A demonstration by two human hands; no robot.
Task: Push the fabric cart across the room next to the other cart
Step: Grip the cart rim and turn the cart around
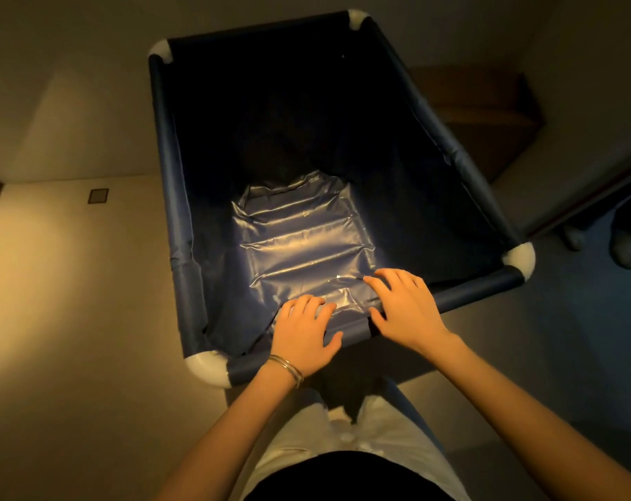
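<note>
The fabric cart (470, 293) fills the middle of the head view. It is a deep bin of dark blue cloth with white corner joints, and nothing lies inside it. Its wrinkled floor catches the light. My left hand (303, 332), with a bangle on the wrist, lies over the near rim bar, fingers inside and thumb on the near side. My right hand (404, 307) holds the same bar a little to the right, fingers spread over it. I cannot make out a second cart for certain.
A pale wall with a small socket plate (98, 196) runs along the left. Beyond the cart's right side stands a brown box-like piece (487, 113). At the right edge is a dark slanted bar (596, 200) with two pale rounded shapes (574, 237) under it.
</note>
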